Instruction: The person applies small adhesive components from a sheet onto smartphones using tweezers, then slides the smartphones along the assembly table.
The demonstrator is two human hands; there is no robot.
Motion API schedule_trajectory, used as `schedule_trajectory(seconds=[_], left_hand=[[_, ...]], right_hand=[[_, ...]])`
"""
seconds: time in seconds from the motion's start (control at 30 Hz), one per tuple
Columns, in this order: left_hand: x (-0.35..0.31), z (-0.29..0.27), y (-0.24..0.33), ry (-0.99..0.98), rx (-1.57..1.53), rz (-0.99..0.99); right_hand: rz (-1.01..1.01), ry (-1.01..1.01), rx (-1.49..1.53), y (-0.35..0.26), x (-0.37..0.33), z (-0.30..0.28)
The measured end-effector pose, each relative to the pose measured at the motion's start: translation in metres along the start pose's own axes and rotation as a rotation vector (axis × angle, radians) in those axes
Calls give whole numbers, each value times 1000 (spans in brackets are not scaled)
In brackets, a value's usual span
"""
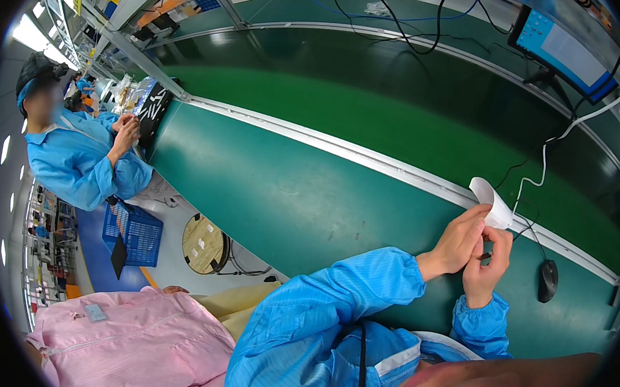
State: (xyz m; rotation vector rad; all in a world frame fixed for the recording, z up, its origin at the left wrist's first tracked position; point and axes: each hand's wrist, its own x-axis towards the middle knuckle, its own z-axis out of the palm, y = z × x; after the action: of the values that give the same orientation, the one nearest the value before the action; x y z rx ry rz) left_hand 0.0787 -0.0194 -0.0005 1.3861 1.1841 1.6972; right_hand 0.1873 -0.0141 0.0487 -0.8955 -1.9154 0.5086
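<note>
Head view: your left hand (454, 244) and right hand (486, 271), grips nearly closed, pinch a curled white sheet (497, 210) above the tabletop (289, 202).

Mouse (548, 281) on table (288, 195), right of paper (498, 213); basket (137, 238) left of stool (204, 245).

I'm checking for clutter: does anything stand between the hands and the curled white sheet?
Nothing visible does: the left hand and right hand are together at the lower part of the curled white sheet. The black mouse lies on the green table to their right, out of the way.
</note>
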Motion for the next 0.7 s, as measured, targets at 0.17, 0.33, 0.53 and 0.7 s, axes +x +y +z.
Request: schedule_trajectory(seconds=[0.17, 0.33, 0.53, 0.7], left_hand=[[4, -2, 14, -37, -19, -42], [3, -4, 13, -66, -61, -82], [4, -3, 9, -39, 7, -37], [5, -2, 13, -31, -9, -35]], right_hand=[[14, 13, 7, 0, 0, -1], [-31, -11, -9, 1, 2, -1], [25, -10, -14, -3, 2, 0], [82, -1, 39, 4, -6, 2]])
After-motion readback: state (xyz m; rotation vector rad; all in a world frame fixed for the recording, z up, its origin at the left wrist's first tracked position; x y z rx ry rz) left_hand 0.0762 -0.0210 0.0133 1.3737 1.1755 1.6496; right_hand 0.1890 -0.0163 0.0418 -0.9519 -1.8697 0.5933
